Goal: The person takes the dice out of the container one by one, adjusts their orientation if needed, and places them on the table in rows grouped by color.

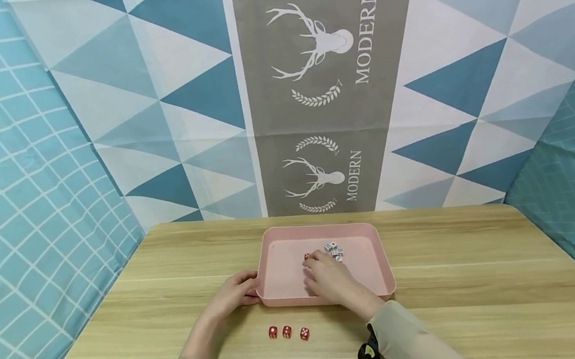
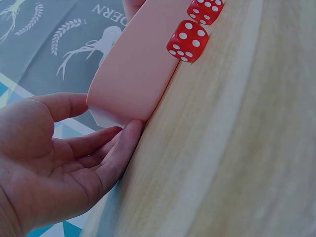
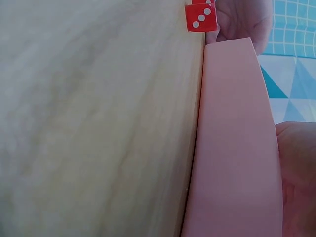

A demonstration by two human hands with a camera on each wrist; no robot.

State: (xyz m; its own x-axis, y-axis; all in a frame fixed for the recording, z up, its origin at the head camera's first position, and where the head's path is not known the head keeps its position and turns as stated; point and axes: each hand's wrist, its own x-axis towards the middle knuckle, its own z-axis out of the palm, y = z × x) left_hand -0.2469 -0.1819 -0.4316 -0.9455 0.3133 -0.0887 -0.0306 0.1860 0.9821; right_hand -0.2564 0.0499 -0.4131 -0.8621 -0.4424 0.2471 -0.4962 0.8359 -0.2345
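Observation:
A shallow pink tray (image 1: 294, 301) stands on the wooden table. My left hand (image 1: 237, 293) holds its near left corner, with fingertips at the rim and low on the wall; the left wrist view shows this grip close up. My right hand (image 1: 330, 279) reaches over the near wall into the tray, its fingertips right at a red die (image 1: 307, 256). I cannot tell whether they pinch it. Several white dice (image 1: 335, 251) lie in a cluster beyond that hand, partly hidden by it. The tray's wall hides the right fingertips in the right wrist view.
Three red dice lie in a loose row on the table before the tray: a left one (image 1: 273, 331), a middle one (image 1: 287, 331) and a right one (image 1: 304, 333). Patterned cloth (image 1: 191, 95) hangs behind the table (image 1: 450, 279) and at both sides.

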